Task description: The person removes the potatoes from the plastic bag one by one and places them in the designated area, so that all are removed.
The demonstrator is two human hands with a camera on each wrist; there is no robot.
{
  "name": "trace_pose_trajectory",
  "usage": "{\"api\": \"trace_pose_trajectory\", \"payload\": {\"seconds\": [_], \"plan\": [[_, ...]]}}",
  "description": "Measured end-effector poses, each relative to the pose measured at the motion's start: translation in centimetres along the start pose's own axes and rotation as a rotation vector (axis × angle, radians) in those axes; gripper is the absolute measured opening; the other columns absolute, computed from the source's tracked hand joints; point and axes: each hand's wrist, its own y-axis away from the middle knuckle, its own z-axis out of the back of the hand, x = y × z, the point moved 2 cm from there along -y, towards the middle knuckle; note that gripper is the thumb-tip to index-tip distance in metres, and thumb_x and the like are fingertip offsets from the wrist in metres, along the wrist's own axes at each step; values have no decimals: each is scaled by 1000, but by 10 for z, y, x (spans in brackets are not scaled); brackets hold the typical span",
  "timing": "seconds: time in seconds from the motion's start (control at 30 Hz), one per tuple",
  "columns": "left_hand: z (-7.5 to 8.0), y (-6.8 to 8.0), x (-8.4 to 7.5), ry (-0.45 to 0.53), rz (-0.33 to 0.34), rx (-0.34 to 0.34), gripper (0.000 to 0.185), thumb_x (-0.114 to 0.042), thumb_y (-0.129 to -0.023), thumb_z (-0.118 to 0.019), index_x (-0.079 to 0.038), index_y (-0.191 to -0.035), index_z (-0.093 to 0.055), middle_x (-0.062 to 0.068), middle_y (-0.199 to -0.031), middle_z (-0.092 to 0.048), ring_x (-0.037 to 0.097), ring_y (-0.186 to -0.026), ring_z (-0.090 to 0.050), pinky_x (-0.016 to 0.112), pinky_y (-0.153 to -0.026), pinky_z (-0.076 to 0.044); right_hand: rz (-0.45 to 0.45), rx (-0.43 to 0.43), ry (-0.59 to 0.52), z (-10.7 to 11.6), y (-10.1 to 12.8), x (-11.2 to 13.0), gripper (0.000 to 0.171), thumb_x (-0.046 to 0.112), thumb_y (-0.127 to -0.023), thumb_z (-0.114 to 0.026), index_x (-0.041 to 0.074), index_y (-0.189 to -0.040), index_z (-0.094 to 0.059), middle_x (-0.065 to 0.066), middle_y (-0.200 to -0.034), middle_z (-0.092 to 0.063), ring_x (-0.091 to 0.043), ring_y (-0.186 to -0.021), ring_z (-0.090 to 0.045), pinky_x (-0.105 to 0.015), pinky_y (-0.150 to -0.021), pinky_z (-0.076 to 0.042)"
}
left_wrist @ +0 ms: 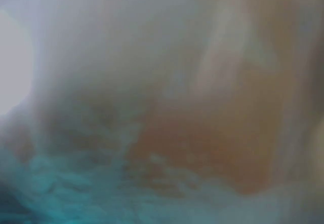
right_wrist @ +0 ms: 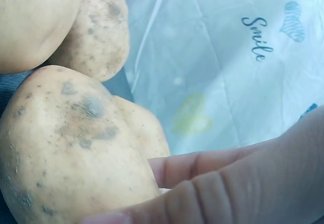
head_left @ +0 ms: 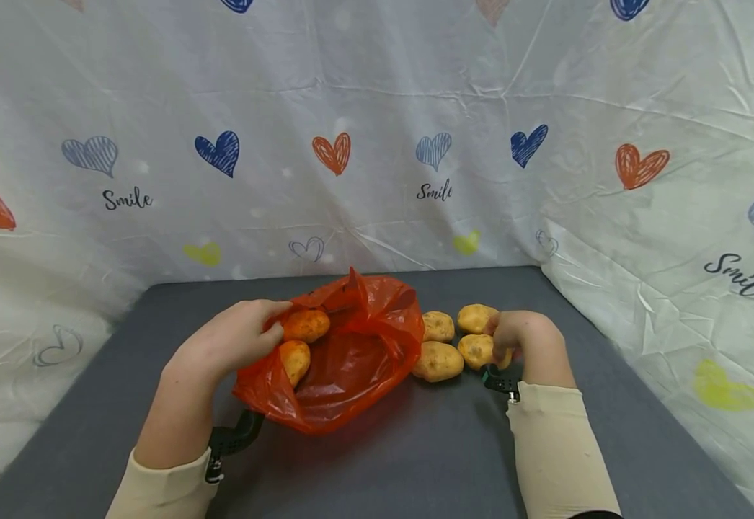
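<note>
A red plastic bag point(head_left: 364, 360) lies on the table with its mouth spread towards the camera, and two potatoes point(head_left: 307, 326) show inside its left part. At the bag's left rim my left hand point(head_left: 237, 335) grips the plastic; some of its fingertips are hidden. To the right of the bag sit several loose potatoes point(head_left: 437, 362). My right hand point(head_left: 533, 335) holds the nearer right potato point(right_wrist: 76, 143), thumb along one side and a finger point(right_wrist: 174, 168) behind. The left wrist view is too blurred to read beyond an orange-red patch.
The dark grey table point(head_left: 377, 476) runs to a white sheet point(head_left: 377, 216) printed with hearts and the word Smile, at the back and both sides. Another potato point(head_left: 476, 318) lies just behind the one in my right hand, close to its fingers.
</note>
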Motion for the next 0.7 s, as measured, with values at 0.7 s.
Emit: {"api": "trace_pose_trajectory", "payload": {"seconds": [0.7], "plan": [[-3,-1,-2,2,-1,7,49,-11,-98,-53,-1,-146,-57,16,-134,-62,22,-86,-56,34,-70,-48,33,-66,0,3,5,2,58,-4,-78,-77,4,-130,-53,-19,-121,-53,-36,-104,-50,-49,-84,-46]]}}
